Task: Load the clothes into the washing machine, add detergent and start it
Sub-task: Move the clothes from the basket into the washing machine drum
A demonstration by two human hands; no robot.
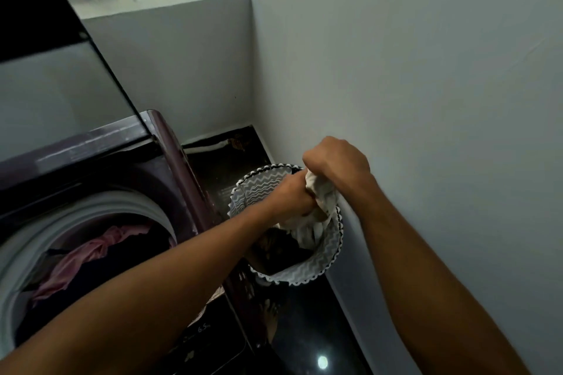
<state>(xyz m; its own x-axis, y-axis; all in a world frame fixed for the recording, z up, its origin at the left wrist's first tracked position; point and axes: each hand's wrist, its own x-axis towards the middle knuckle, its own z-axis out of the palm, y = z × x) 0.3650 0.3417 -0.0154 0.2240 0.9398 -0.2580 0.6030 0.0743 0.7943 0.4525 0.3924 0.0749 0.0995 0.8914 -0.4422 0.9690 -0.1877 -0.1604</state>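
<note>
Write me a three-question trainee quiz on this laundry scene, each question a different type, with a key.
1. True or false: the washing machine lid is shut.
2. Multiple choice: what are the left hand and right hand gripping together? A) a detergent bottle B) a white garment C) the basket rim
3. Fill in: the pink garment lies inside the ____.

Key
1. False: the lid stands open and the drum shows.
2. B: both hands hold it over the zigzag-patterned laundry basket, where darker clothes remain.
3. Drum.
</note>
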